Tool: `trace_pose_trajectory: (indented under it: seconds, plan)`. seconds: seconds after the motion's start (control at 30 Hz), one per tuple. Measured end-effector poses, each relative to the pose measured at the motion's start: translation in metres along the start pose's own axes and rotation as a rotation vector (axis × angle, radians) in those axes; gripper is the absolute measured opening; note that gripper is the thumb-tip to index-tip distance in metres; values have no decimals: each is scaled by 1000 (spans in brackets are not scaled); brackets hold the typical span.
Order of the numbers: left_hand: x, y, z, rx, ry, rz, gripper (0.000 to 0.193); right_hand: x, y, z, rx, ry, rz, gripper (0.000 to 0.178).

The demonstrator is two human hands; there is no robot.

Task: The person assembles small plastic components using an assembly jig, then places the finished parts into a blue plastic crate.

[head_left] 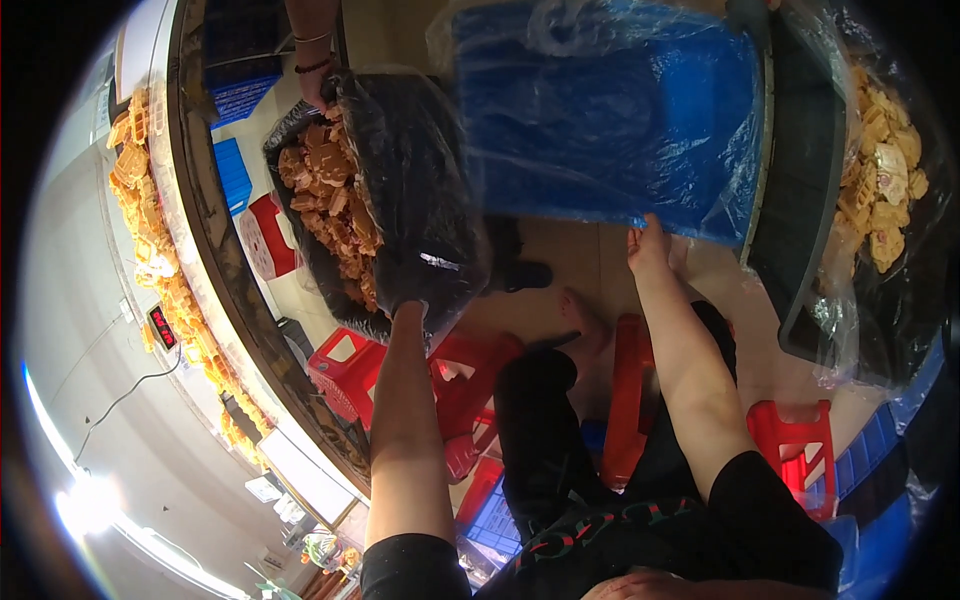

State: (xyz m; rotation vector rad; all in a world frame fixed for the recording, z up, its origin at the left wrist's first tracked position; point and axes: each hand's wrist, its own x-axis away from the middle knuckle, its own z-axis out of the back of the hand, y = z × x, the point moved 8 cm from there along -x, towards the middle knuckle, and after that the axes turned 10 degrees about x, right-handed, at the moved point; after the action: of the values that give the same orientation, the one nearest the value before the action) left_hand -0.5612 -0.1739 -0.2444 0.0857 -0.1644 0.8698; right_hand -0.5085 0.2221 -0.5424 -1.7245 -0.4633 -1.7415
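A dark crate lined with clear plastic (425, 195) is tilted on its side, with tan, waffle-like moulded pieces (325, 180) heaped at its open side. My left hand (408, 308) grips its near end, with the fingers mostly hidden by the plastic. Another person's hand (318, 85) holds the far end. To the right is a blue crate (610, 120) covered in clear plastic film. Closed on its near edge, my right hand (647, 240) has its fingertips at the film.
At far right a black crate (800, 190) holds more tan pieces (885, 180) in plastic. Red stools (465, 370) stand near my legs, another red stool (795, 445) at right. Along the left runs a long worktable (225, 200) with tan pieces piled on it.
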Motion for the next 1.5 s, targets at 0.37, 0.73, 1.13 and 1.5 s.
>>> trace_pose_trajectory:
  seconds: [0.37, 0.73, 1.13, 1.5]
  plan:
    - [0, 9, -7, -87, 3, -58, 57, 99, -89, -79, -207, -445, 74, 16]
    - [2, 13, -10, 50, 61, -32, 59, 102, -140, -55, 19, -391, 296, 27]
    - [5, 12, 4, 94, 170, -39, 57, 81, -235, -61, 807, 341, 1438, 42]
    - [7, 5, 4, 83, 206, -33, 47, 5, -301, -77, 1847, 669, 1353, 42]
